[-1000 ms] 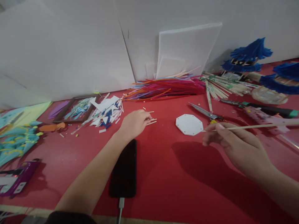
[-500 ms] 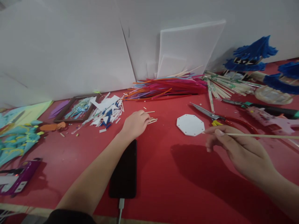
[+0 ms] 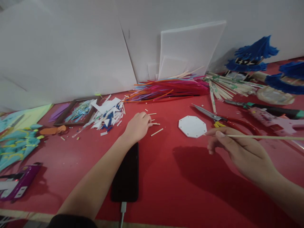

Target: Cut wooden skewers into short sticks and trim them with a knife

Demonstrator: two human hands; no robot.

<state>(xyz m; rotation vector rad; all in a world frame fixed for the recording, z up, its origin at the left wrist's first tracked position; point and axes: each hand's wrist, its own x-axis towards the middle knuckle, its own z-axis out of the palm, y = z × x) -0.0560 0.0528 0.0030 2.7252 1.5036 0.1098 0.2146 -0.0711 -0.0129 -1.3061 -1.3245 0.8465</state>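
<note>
One short wooden stick (image 3: 157, 132) has shifted nearer and lies slanted, apart from the other short sticks (image 3: 155, 123). Well apart, the hands differ: the left hand (image 3: 138, 127) bunches over those sticks, its grip impossible to tell; the right hand (image 3: 242, 147) pinches a long, slim wooden stick (image 3: 266, 137) right of a flat white octagon (image 3: 192, 126) with dotted edges. Far beyond lie bright thin strands (image 3: 166, 89); the right hand partly hides red-handled scissors (image 3: 206, 112), the left forearm (image 3: 102, 171) a glossy black phone (image 3: 125, 180).

A craft workspace, judging by the pipe cleaners (image 3: 171, 88), scissors (image 3: 212, 116) and paper scraps (image 3: 110, 113).
</note>
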